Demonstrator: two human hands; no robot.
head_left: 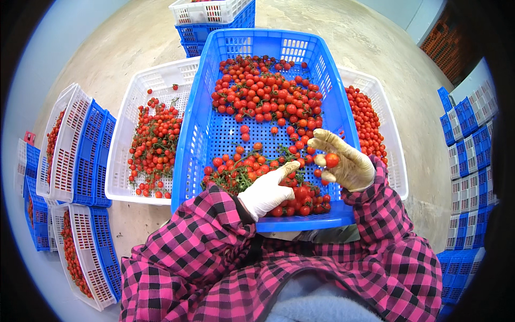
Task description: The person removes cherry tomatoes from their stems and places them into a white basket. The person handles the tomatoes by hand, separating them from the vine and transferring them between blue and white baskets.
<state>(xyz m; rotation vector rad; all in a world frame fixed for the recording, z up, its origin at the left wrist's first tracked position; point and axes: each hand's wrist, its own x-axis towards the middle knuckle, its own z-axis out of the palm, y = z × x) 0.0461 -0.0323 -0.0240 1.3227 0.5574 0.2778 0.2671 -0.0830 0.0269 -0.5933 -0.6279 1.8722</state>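
A large blue plastic crate [263, 226] with perforated sides stands before me. Loose cherry tomatoes [261, 92] fill its far half, and vine tomatoes on green stems [235, 173] lie in its near half. My right hand [350, 165], in a stained glove, holds one cherry tomato [332, 160] by the fingers near the crate's right wall. Over the near pile is my left hand [267, 191] in a white glove, thumb and a finger apart beside the stems and tomatoes. Whether it grips anything is hidden.
At the left a white crate [116, 177] holds tomatoes on stems; another white crate [396, 161] at the right holds loose ones. Stacked crates [237, 26] stand beyond. More stacks line the left side [86, 149] and the right wall [468, 157].
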